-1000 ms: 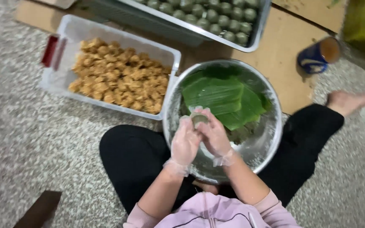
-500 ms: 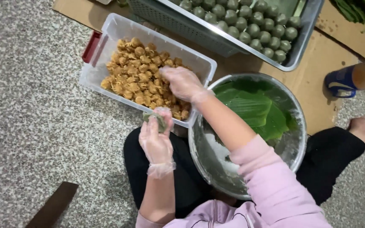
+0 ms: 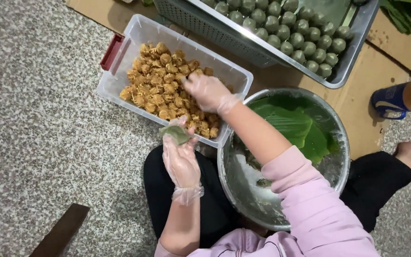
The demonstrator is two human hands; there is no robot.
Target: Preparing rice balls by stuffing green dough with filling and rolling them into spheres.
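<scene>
Two gloved hands, one clear plastic bin (image 3: 120, 78), one steel bowl (image 3: 338, 143), one blue cup (image 3: 391, 102), one metal tray (image 3: 357, 43).

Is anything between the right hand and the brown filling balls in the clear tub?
Nothing visible. The right hand is already down on the filling balls inside the open tub; the left hand holds green dough off to the side.

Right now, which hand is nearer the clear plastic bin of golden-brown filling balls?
Right. The right hand is inside the clear plastic bin, on the golden-brown filling balls. The left hand hovers just outside its near wall, holding a flat green dough piece.
</scene>
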